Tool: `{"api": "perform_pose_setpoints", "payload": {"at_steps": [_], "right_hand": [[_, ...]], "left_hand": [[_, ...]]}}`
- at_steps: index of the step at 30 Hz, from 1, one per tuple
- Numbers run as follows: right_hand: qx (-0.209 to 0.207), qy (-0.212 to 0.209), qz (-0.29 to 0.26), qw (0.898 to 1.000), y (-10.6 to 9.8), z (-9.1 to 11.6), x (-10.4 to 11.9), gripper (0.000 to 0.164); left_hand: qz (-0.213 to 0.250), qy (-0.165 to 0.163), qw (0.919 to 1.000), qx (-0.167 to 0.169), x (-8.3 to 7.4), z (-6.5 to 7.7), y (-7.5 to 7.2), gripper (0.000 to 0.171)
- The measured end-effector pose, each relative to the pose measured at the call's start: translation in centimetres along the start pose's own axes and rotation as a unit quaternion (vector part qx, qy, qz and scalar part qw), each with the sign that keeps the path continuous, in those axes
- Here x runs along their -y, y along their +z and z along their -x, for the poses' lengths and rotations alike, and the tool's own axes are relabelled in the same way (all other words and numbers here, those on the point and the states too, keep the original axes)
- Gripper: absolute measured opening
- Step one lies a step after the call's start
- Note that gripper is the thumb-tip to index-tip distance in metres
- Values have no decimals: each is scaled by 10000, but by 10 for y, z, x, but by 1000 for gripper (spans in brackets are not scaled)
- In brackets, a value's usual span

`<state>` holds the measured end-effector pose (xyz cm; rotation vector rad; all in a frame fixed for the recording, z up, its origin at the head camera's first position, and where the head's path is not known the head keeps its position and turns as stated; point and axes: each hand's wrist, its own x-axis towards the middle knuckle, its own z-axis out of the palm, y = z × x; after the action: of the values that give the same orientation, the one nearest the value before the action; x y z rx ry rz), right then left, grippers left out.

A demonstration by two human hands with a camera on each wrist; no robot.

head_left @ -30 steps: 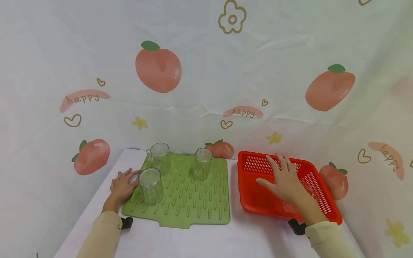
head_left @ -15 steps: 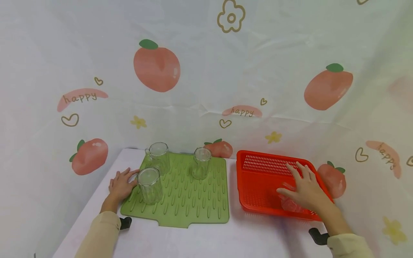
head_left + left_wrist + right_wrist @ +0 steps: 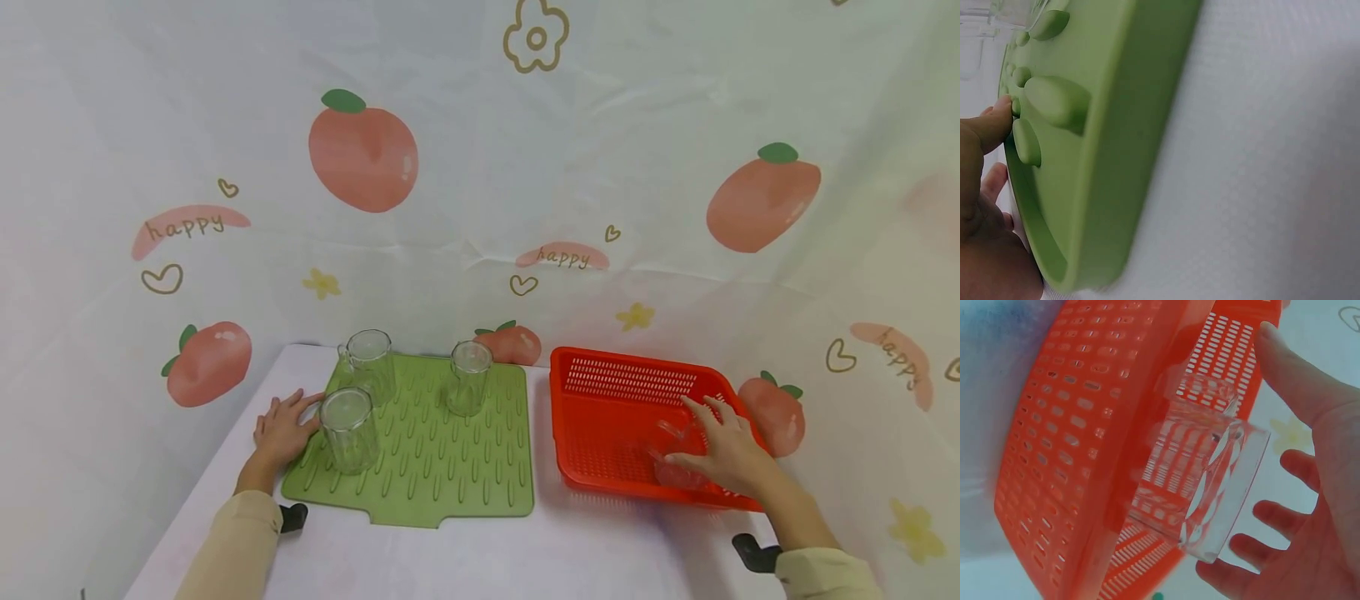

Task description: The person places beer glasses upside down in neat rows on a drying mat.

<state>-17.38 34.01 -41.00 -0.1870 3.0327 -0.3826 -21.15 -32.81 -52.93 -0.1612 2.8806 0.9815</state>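
Observation:
My left hand (image 3: 285, 429) rests at the left edge of a green drying mat (image 3: 450, 479), its thumb on the mat's border in the left wrist view. Beside that thumb is an upside-down clear glass mug (image 3: 351, 433). Over the right part of a red plastic basket (image 3: 561, 433) my right hand (image 3: 731, 450) reaches down with thumb and fingers spread. Inside lies clear glassware (image 3: 678, 473), partly hidden by the hand. The right wrist view shows the thick base of a clear glass (image 3: 1225, 487) in front of the right palm, the fingertips close to it.
Two more clear glass mugs stand on the mat, one at the back left (image 3: 372, 367) and one at the back right (image 3: 468, 379). A white cloth (image 3: 480, 558) covers the table. A fruit-printed curtain (image 3: 465, 167) hangs behind.
My right hand has moved to the right and lower over the basket, closer to the glassware inside. The left hand has stayed at the mat's edge.

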Motion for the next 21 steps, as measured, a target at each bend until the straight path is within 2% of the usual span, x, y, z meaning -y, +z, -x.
{"api": "perform_pose_setpoints", "payload": {"at_steps": [10,21], "right_hand": [[263,266,-201,9991,-1,-1,-8,107],[390,315,-365,9981,2,1,-15,93]], "left_hand": [[32,-62,10000,-21,3,-2,1,51],[-4,-34,10000,-9,2,-2,2,50]]}}
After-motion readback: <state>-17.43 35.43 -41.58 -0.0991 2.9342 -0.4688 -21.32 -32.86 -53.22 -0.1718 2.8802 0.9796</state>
